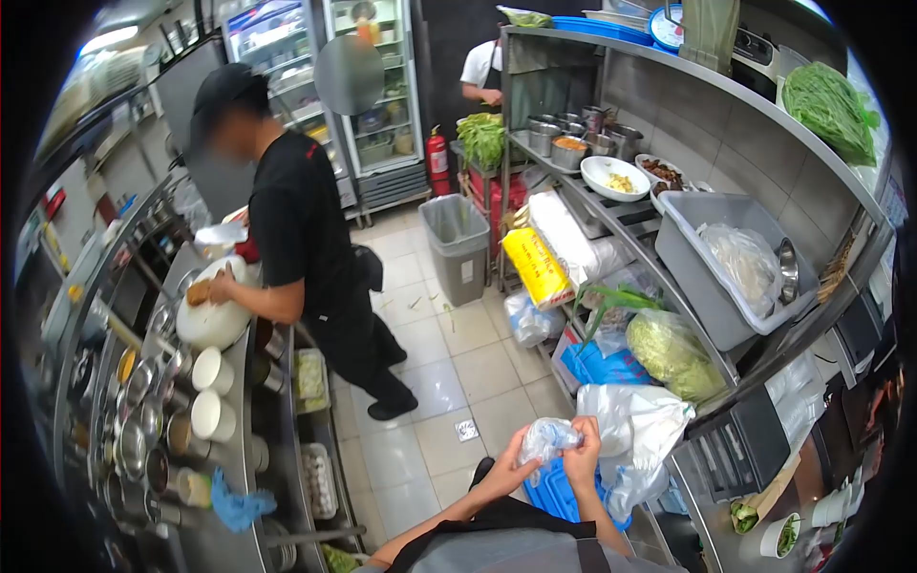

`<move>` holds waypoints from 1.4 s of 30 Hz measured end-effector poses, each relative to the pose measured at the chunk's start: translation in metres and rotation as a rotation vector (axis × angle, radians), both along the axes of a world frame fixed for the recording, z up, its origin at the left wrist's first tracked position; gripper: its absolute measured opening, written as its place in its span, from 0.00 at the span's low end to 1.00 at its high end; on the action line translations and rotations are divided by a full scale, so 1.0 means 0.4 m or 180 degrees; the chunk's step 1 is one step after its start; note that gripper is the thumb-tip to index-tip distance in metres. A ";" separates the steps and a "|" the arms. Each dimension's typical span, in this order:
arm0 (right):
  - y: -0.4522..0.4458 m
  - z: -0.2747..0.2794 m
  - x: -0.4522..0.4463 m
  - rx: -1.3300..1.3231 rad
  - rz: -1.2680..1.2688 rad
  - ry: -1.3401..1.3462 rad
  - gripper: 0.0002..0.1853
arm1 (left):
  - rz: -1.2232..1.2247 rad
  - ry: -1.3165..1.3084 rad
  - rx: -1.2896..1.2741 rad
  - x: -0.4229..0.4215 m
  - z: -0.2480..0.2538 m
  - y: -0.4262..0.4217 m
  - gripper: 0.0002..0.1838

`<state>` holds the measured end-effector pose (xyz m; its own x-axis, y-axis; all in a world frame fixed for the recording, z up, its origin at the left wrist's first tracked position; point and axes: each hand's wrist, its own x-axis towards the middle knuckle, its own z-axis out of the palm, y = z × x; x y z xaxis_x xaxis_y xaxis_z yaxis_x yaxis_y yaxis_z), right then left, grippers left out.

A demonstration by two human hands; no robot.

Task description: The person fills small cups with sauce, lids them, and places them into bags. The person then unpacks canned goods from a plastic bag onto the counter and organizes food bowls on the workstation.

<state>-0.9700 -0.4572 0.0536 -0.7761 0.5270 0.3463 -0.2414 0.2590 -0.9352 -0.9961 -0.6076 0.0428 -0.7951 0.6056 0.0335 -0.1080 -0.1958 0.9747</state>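
Observation:
A small clear plastic bag [549, 441] is bunched up between my two hands, low in the middle of the view. My left hand [517, 466] has its fingers closed around the bag's lower left side. At the bag's right end, my right hand [581, 456] pinches the gathered plastic. What the bag contains is too blurred to tell. Just below my hands is a blue plastic container [552, 492], and beside them on the right lies a white plastic sack [630, 420].
At the left counter [250, 477] a person in black [296, 201] handles a white container. A grey bin [455, 250] stands on the tiled floor. The metal shelf [659, 277] on the right holds bowls, a grey tub [735, 215] and bagged cabbage [673, 353].

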 end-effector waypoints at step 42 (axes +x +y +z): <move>-0.611 -0.578 -0.314 -0.2873 -0.4336 -0.2583 0.18 | -0.6896 0.2564 -0.1423 -0.648 -0.717 0.492 0.18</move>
